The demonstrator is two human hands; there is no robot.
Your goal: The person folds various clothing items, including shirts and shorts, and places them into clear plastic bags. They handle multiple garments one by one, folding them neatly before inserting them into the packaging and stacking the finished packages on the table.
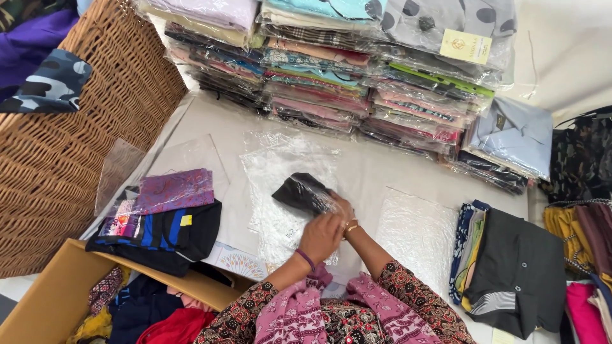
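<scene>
Right now both hands are working close together on the clear plastic bag (287,191), which is lying flat on the white table (376,172). Sticking out of the bag's open end is a small dark folded cloth (298,191), and that is the landmark for everything else.

The left hand (320,237), with a purple band on its wrist, is resting just below the dark cloth with its fingers curled down on the bag; I cannot tell if it is pinching anything. The right hand (342,207), wearing a gold bangle, is touching the cloth's right edge where the plastic is bunching up. Its grip is hidden too.

The cloth is looking soft, floppy and light, so it will probably bend and sag if lifted by one corner. Holding it along the folded edge seems best. The bag is looking thin, shiny, crinkly and slippery, so it may slide and needs pinning down near its mouth.

Behind the dark cloth, stacks of bagged clothes (344,70) are sitting in tidy piles. To its left, a folded pile with a purple top piece (172,191) is lying near a brown wicker basket (121,95). To its right, another flat clear bag (417,232) and a dark grey folded shirt (516,274) are waiting.
</scene>
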